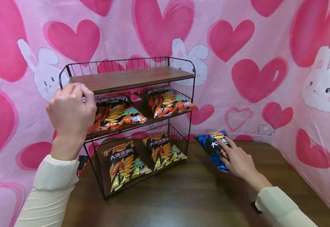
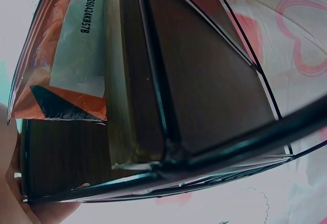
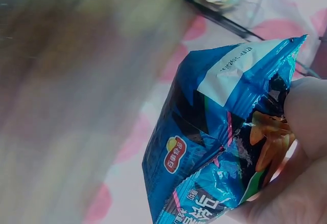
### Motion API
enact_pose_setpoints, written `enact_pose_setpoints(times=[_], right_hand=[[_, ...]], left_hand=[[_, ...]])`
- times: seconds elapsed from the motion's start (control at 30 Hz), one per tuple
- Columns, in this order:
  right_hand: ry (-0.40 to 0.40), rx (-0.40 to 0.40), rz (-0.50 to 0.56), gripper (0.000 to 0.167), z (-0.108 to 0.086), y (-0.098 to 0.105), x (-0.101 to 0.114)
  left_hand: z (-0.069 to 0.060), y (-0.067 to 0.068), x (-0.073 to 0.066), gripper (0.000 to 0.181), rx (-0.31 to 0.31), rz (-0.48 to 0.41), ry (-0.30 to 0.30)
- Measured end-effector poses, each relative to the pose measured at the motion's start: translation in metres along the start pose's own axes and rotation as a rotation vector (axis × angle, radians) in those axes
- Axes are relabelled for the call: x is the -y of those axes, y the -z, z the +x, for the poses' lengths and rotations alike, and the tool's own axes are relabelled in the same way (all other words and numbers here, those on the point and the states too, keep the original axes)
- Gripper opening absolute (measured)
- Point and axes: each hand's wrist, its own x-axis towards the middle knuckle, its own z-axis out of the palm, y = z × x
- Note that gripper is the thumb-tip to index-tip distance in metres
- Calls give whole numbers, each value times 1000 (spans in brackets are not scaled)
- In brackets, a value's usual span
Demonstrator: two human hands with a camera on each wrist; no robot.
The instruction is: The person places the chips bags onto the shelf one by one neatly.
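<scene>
My left hand [image 1: 72, 115] grips the front left corner of a black wire rack [image 1: 189, 126] with wooden shelves, near its top shelf [image 1: 133, 77]. In the left wrist view, that hand [image 2: 10, 183] shows only at the lower left edge. My right hand [image 1: 240, 160] holds a blue bag of potato chips [image 1: 210, 146], right of the rack. The right wrist view has the thumb and fingers pinching this bag's side. Two orange chip bags, a left one [image 1: 115, 112] and a right one [image 1: 165, 99], lie on the middle shelf. Two yellow-and-black ones, left [image 1: 125, 162] and right [image 1: 162, 149], lie on the bottom shelf.
The rack stands on a dark brown wooden table [image 1: 165, 198]. Behind and around it hangs a pink cloth [image 1: 216, 91] with hearts and white rabbits. A low wire rail [image 1: 119, 64] runs round the back and sides of the top shelf.
</scene>
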Motion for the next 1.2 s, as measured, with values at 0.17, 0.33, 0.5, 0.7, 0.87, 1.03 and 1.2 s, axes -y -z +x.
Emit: enact_pose_setpoints(times=[0.17,0.33,0.5,0.7,0.87,1.03,1.2], right_hand=[[12,-35,23,82,5,28,12],[39,-100,27,83,12,51,22],[70,-150,22,81,18,62,29],[78,-152,21,81,25,69,36],[76,-155,38,81,23,76,42],[68,-175,52,84,10,88,42],[46,-191,64,87,1,108,43]], left_hand=[[2,1,1,53,-4,9,5],[3,2,3,53,-19,6,5],[5,3,4,53,-32,9,1],[7,4,5,53,-59,-1,-13],[6,3,4,52,-76,-12,-25],[2,0,3,51,-68,-12,-37],[-1,-2,1,50,-74,-17,-48]])
